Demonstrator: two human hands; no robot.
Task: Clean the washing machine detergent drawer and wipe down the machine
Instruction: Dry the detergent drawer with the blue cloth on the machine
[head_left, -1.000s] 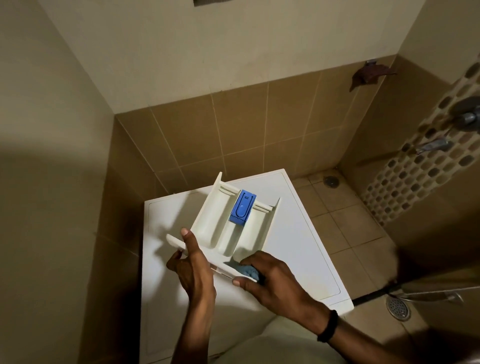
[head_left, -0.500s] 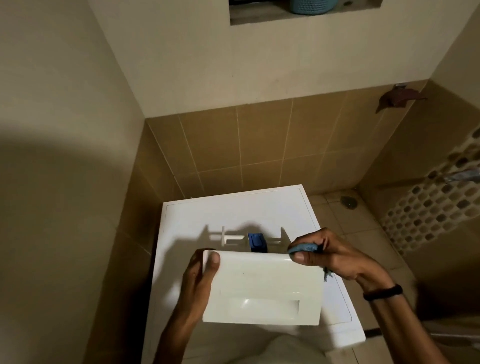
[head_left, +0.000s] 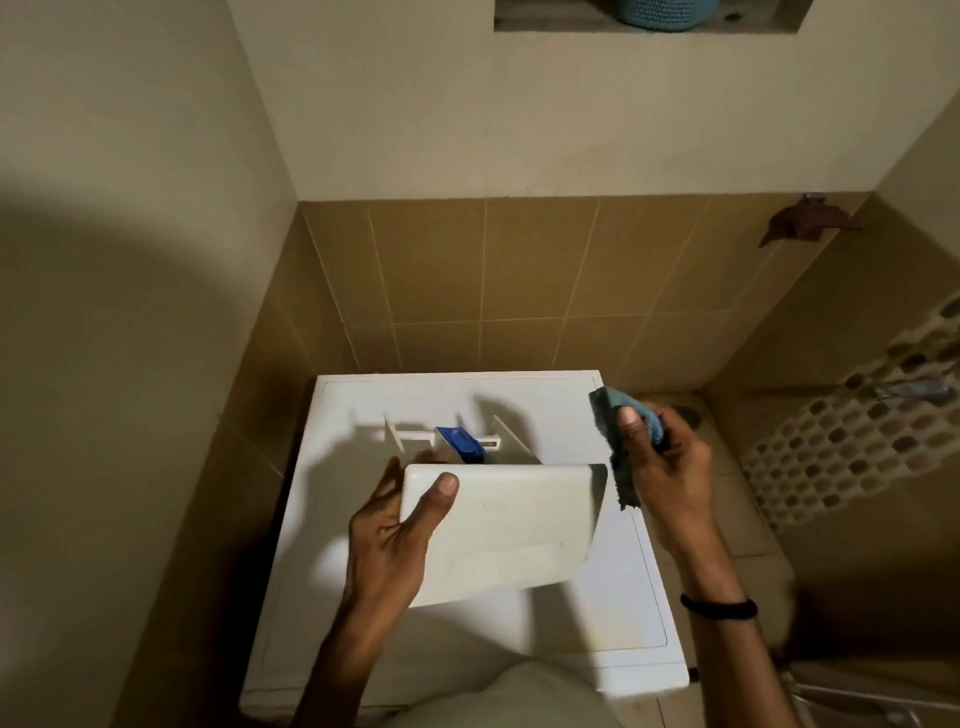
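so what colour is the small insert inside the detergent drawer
Blue. The insert shows in the head view, behind the white drawer front.

No words, brand names, labels or numbers can be read anywhere here, neither on the white detergent drawer (head_left: 498, 530) nor on the washing machine (head_left: 623, 613) beneath it.
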